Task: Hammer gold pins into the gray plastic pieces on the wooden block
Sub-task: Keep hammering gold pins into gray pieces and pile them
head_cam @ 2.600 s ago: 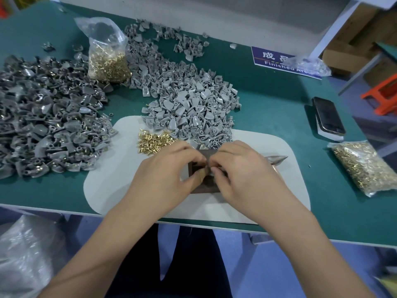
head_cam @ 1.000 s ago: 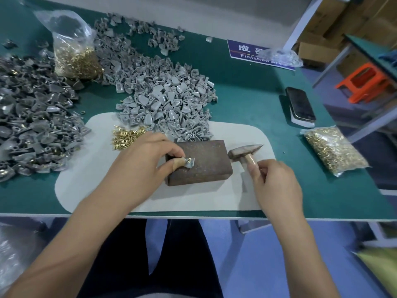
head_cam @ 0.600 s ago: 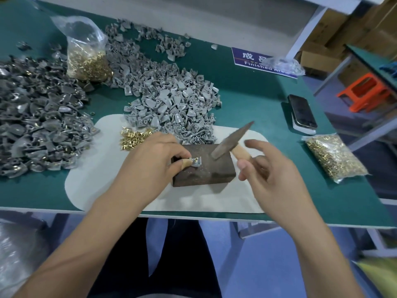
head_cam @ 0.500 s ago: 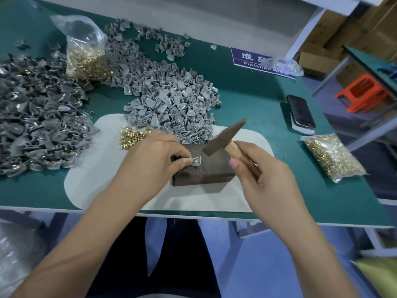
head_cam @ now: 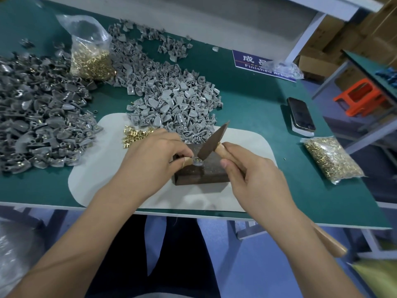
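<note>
A dark wooden block (head_cam: 211, 173) lies on a pale mat (head_cam: 120, 168) at the table's near edge. My left hand (head_cam: 150, 160) pinches a small gray plastic piece (head_cam: 196, 162) against the block's top. My right hand (head_cam: 255, 179) grips the wooden handle of a small hammer (head_cam: 211, 143), whose metal head is down on the piece. Loose gold pins (head_cam: 134, 135) lie on the mat just left of my left hand. A heap of light gray pieces (head_cam: 178, 108) sits behind the block.
A darker pile of gray pieces (head_cam: 36, 117) covers the table's left side. A clear bag of gold pins (head_cam: 90, 54) stands at the back left and another bag (head_cam: 330, 160) lies at the right. A phone (head_cam: 300, 117) lies right of the mat, a blue sign (head_cam: 251, 61) behind.
My right hand picked the hammer up from the mat and has brought its head down onto the gray piece. My left hand keeps holding the piece on the block.
</note>
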Tool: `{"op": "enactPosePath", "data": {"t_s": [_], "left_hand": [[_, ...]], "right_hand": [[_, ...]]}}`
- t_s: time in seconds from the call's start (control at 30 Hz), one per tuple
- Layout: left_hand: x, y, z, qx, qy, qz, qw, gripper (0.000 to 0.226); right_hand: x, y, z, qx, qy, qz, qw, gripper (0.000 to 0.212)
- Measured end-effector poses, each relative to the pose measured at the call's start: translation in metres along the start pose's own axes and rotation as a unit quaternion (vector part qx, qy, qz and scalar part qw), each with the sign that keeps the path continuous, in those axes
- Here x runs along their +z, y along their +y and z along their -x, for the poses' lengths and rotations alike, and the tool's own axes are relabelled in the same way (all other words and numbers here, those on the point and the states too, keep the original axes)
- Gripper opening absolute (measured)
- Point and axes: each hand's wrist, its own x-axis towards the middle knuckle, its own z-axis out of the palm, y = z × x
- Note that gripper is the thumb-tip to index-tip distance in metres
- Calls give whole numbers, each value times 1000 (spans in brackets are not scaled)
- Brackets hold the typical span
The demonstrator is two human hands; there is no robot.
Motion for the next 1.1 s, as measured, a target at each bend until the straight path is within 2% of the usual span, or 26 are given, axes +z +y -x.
{"op": "enactPosePath", "data": {"t_s": [0.17,0.3,0.43,0.5,0.6,0.63,0.77,0.83,0.93,0.97,1.03,1.1], "left_hand": [[-3,1,0,-7,1,-11,1000,6],[-5,1,0,-10,-7,-29,1000,8],[-5,2,0,-20,-7,-24,999,7],[-5,3,0,-24,-9,-31,999,9],[-5,2,-1,-27,-12,-46,998,11],[-5,2,-1,-27,-12,-47,998,10],[-6,3,-1,-27,-11,-42,999,9],[-6,3,-1,-29,-13,-43,999,9],[-6,3,-2,-30,-22,-50,998,10],[-7,3,-2,-29,-23,-52,998,11],[-7,3,-3,-29,-20,-51,998,11],[-7,5,-2,-30,-15,-41,999,9]], "right_hand": [[-1,-4,5,15,86,-48,995,29],[7,-8,8,6,51,-33,998,41],[1,-5,5,26,131,-32,991,33],[6,-8,8,15,121,-32,992,28],[12,-13,11,15,42,-12,999,31],[10,-13,10,14,43,-5,999,32],[-2,-11,7,13,137,-32,990,35],[-1,-12,9,8,144,-24,989,31],[4,-15,13,20,33,5,999,29],[4,-15,13,20,21,22,999,28],[-1,-14,12,17,56,41,997,29],[-5,-12,10,29,113,-6,993,31]]}}
